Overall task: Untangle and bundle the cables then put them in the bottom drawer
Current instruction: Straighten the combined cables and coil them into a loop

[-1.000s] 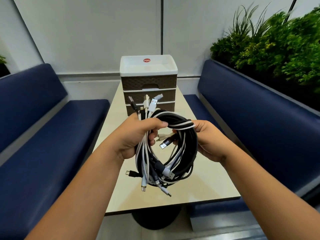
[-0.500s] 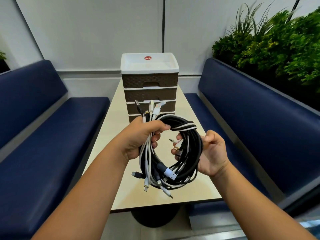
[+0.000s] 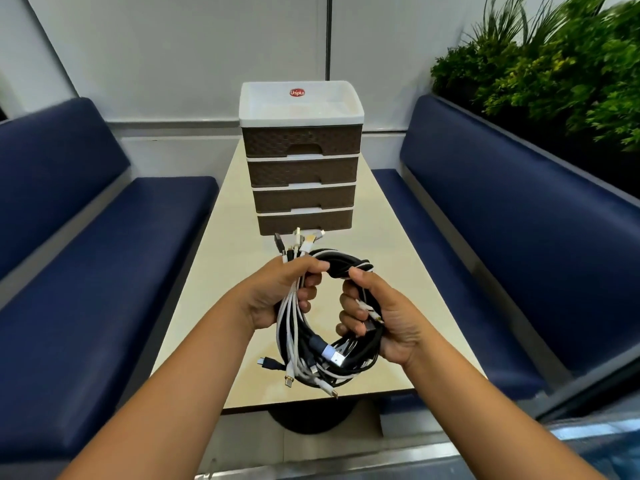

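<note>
A coil of several black and white cables (image 3: 313,348) hangs in the air above the near half of the table, held by both hands. My left hand (image 3: 277,292) grips its left side, with plug ends sticking up past the fingers. My right hand (image 3: 384,320) is closed around the coil's right side. More plugs dangle from the bottom of the loop. Behind the bundle stands a drawer unit (image 3: 301,157) with a white top and brown fronts. Its bottom drawer (image 3: 304,221) is shut, just beyond the upper plugs.
The beige table (image 3: 207,271) runs away from me between two dark blue benches (image 3: 79,258), (image 3: 502,237). Green plants (image 3: 554,60) stand behind the right bench. A white wall closes off the far end.
My right hand has closed fully around the right side of the coil. The bundle has sunk lower in view, uncovering all the drawer fronts. The view has tilted down.
</note>
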{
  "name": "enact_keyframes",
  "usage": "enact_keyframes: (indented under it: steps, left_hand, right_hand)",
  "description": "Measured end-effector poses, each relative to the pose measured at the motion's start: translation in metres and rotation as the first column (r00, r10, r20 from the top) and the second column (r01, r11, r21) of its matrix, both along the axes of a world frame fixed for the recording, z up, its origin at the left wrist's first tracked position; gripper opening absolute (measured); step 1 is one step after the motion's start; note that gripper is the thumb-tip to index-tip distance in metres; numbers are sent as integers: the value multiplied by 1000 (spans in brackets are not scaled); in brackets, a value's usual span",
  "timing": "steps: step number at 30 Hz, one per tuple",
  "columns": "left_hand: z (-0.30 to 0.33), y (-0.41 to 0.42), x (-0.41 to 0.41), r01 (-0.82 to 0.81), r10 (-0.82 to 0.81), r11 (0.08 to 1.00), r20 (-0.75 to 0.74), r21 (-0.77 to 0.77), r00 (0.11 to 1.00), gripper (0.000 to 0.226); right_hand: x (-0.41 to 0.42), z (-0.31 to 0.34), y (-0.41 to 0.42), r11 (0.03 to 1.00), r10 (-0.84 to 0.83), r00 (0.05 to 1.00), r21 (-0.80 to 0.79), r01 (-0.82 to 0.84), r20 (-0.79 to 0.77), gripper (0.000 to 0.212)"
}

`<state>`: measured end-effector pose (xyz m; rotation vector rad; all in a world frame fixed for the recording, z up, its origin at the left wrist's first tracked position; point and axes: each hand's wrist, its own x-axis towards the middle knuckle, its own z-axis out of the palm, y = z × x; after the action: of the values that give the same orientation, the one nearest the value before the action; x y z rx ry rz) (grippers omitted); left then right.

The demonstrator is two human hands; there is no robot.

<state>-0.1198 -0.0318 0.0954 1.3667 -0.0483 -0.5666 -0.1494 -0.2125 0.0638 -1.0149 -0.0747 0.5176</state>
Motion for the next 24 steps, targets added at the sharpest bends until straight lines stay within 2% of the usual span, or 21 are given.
enact_keyframes:
  steps: [3,5,9,12,16,19,22,24]
  left_hand:
    - [-17,1,6,43,-47,999,-155,-28,987,59]
    - [-28,0,12,2,-4,1000,-212,-12,977,64]
    - [-43,-3,29,-35,82,987,-307,156,948,64]
    - [-55,-5,40,-58,134,962,-276,265,952,61]
    - [-70,-9,50,-100,181,895,-150,434,972,54]
    - [-84,-7,58,-10,103,869,-161,495,982,58]
    - [-95,1,65,113,9,884,-258,454,966,77]
    - [-103,7,70,190,-57,875,-294,446,954,82]
  right_hand:
    - [-1,-16,0,1000,11,999,19,-10,-38,41]
    - [0,-22,2,1000,0,998,13,1,-61,38]
    - [5,-35,5,998,-54,986,7,55,-156,36]
    - [10,-49,8,998,-67,976,5,69,-207,35]
    - [17,-67,12,997,-77,954,8,83,-291,35]
    - [23,-82,13,995,-89,931,10,99,-355,36]
    - [31,-96,15,995,-102,921,-22,101,-376,35]
    - [37,-104,19,995,-99,920,-34,93,-380,36]
